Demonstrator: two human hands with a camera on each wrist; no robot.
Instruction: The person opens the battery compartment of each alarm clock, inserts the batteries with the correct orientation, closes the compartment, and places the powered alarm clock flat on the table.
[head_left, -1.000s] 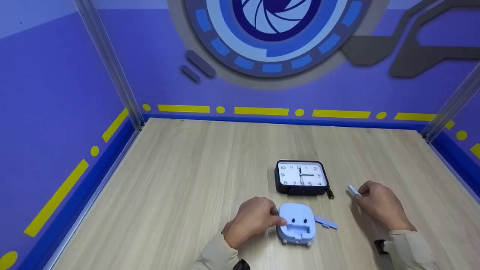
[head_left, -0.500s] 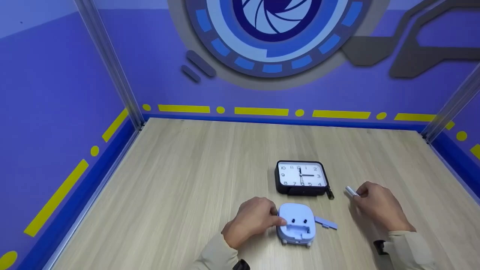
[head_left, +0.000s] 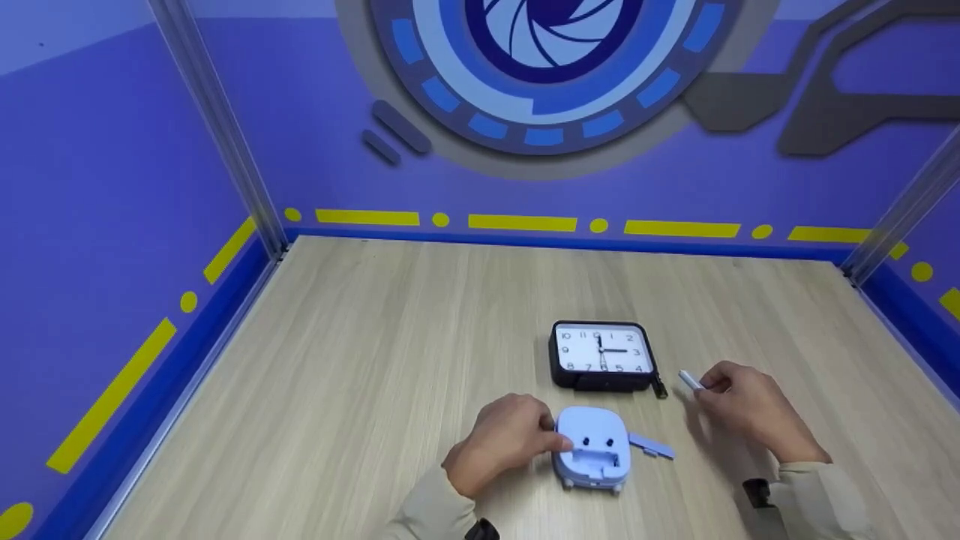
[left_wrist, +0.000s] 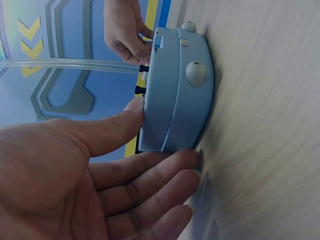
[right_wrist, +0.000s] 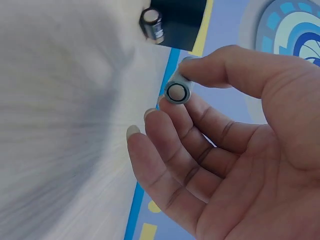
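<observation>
A small light-blue alarm clock (head_left: pixel 592 424) lies back side up, its battery compartment uncovered and two black knobs showing. My left hand (head_left: pixel 510 435) grips its left edge, thumb on the back and fingers along the side, as the left wrist view shows. Right of the clock lies its light-blue battery cover (head_left: pixel 652 445). Between thumb and fingertips, my right hand (head_left: pixel 754 405) pinches a silver-white battery (right_wrist: pixel 177 92), just above the table and to the right of a black clock (head_left: pixel 604 349).
The black clock sits face up behind the light-blue one. A dark battery (head_left: pixel 660 386) rests by its front right corner. Blue-purple panels (head_left: pixel 360 180) wall in the wooden table (head_left: pixel 420 337) at the back and sides.
My right hand has moved slightly left with the battery, toward the clocks. The left hand and the light-blue clock have stayed in place.
</observation>
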